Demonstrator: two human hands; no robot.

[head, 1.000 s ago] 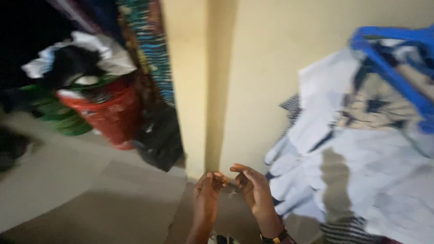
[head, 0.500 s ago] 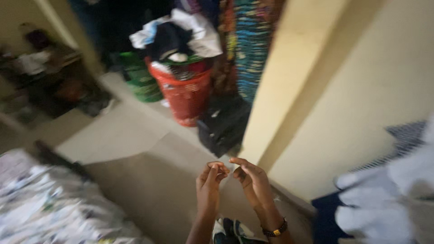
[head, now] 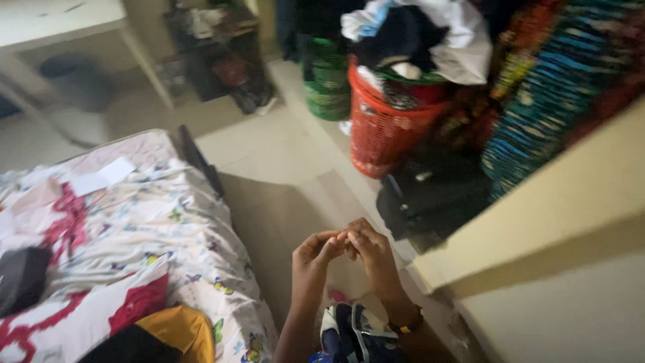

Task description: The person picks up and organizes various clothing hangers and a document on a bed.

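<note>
Pale floor tiles [head: 269, 144] run through the middle of the head view, between a bed on the left and a cream wall [head: 557, 202] that cuts across the lower right. Across the left of the frame lies a bedsheet [head: 154, 222] printed with butterflies and red patches, with a yellow cloth [head: 178, 329] at its lower edge and a dark object [head: 20, 279] at the far left. In the upper middle stands a red laundry basket [head: 383, 131] heaped with white and dark clothes [head: 416, 33]; a green basket [head: 326, 91] sits just behind it to the left. Patterned blue fabric [head: 551, 101] hangs at the upper right, and a black bag [head: 430, 198] slumps on the floor below the red basket. A white table [head: 60, 20] shows at the upper left.

At the lower centre the left hand [head: 316, 255] and right hand [head: 369, 252] are raised with fingertips touching, fingers curled narrow. Whether anything is pinched between them cannot be made out. A dark bracelet [head: 403, 327] circles the right wrist.
</note>
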